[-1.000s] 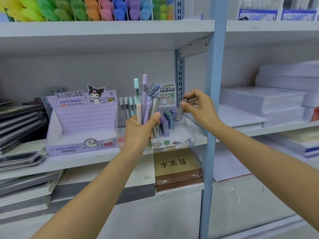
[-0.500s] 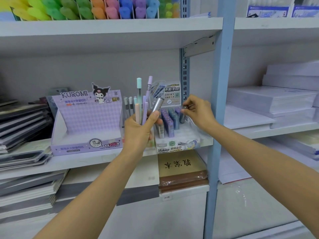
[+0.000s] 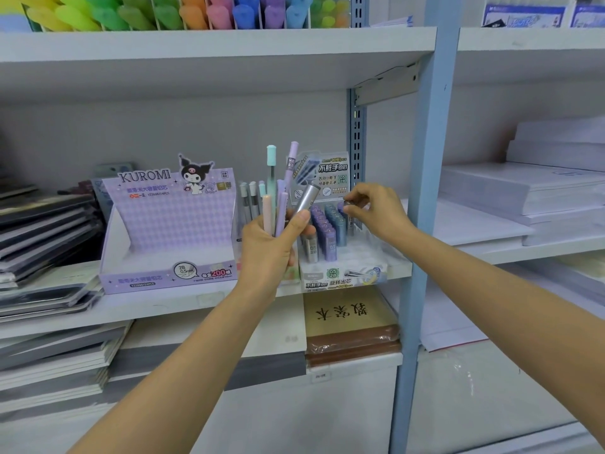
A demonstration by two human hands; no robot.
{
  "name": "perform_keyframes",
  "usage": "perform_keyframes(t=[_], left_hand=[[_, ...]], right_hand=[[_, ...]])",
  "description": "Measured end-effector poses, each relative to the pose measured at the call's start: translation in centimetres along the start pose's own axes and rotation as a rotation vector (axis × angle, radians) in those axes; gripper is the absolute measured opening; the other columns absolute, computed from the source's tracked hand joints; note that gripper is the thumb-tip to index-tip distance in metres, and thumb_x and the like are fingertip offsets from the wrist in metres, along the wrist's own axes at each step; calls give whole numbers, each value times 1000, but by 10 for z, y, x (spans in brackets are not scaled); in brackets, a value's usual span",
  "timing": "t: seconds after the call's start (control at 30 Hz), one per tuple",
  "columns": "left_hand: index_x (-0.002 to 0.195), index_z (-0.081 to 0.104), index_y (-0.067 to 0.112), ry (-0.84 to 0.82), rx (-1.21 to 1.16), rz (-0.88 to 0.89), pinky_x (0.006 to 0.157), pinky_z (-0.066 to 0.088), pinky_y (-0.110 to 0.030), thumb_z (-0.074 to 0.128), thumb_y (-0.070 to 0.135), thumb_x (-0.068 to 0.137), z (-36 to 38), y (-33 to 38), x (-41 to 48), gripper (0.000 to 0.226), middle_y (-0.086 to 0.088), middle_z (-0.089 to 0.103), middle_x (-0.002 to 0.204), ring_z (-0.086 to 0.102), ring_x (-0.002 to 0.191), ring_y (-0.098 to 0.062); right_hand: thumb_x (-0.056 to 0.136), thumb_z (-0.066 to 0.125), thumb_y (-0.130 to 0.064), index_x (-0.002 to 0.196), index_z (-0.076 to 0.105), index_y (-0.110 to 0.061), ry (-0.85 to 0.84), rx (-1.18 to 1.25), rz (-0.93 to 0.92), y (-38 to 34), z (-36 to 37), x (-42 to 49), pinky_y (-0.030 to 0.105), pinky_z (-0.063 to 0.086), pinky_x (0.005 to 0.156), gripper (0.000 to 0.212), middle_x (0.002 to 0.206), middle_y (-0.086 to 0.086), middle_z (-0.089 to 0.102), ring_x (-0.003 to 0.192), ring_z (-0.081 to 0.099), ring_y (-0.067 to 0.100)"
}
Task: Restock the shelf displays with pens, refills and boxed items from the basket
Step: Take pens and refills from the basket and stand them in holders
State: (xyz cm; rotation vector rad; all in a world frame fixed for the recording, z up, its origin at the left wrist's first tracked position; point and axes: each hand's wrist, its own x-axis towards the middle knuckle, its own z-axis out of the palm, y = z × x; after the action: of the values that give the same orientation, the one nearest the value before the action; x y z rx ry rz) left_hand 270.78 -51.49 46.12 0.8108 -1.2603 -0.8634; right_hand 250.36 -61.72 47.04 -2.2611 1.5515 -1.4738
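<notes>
- Refill tube (image 3: 349,221): one item, upright, at the back right corner of the refill display (image 3: 340,277); its cap is pinched between thumb and fingertips of the right hand (image 3: 376,215).
- Bundle of refill tubes (image 3: 278,204): pastel and silver tubes, fanned upward, clamped in the closed fingers and thumb of the left hand (image 3: 273,249); held at nine o'clock of the display, just in front of it.
- Step in hand, as judged: single tubes are being seated in the display's rows, fed from the bundle.
- Next move, as judged: the pinched tube is to be pressed down level with its neighbours and released; another is then to be drawn from the bundle without the rest being loosened.
- KUROMI box (image 3: 170,231): at nine o'clock of the left hand, on the same shelf (image 3: 196,303); its contents cannot be made out.
- Hidden or unclear: the display's left rows are covered by the left hand; whether the pinched tube is fully seated cannot be told; the basket is not in view.
</notes>
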Motion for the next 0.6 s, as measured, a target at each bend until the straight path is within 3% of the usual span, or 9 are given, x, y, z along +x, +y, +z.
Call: perform_keyframes(t=[0.17, 0.3, 0.43, 0.53, 0.6], left_hand=[[89, 67, 12, -10, -3, -5, 33, 29, -15, 68, 24, 89, -1, 2, -2, 12, -9, 73, 78, 36, 33, -7], [93, 65, 9, -25, 13, -12, 32, 30, -15, 68, 25, 89, -1, 3, -5, 17, -13, 74, 84, 36, 32, -7], [96, 64, 8, -32, 44, -16, 31, 31, -16, 69, 26, 88, -1, 4, -8, 20, -12, 74, 84, 37, 34, -7], [92, 64, 10, -43, 63, -15, 32, 31, -15, 70, 26, 87, 3, 5, -11, 18, -11, 75, 82, 41, 35, -4], [87, 65, 12, -66, 63, -10, 32, 32, -13, 71, 25, 86, 5, 7, -15, 14, -9, 74, 78, 47, 36, 0]], right_hand=[[94, 61, -30, 94, 72, -13, -24, -192, 54, 5, 6, -1, 31, 39, 76, 20, 100, 2, 47, 93, 52, 20], [95, 59, -28, 112, 70, -14, -46, -129, 51, 0, 0, -9, 27, 38, 82, 24, 103, 2, 46, 99, 51, 19], [99, 53, -25, 115, 67, -16, 13, 246, -1, -28, -19, -24, 22, 44, 76, 24, 102, 2, 61, 86, 58, 10], [98, 54, -22, 120, 63, -14, -157, 649, -36, -54, -32, -36, 24, 52, 65, 26, 99, 0, 68, 75, 63, 11], [95, 59, -17, 119, 64, -11, -264, 704, -102, -66, -35, -42, 23, 54, 68, 25, 95, 1, 69, 77, 64, 14]])
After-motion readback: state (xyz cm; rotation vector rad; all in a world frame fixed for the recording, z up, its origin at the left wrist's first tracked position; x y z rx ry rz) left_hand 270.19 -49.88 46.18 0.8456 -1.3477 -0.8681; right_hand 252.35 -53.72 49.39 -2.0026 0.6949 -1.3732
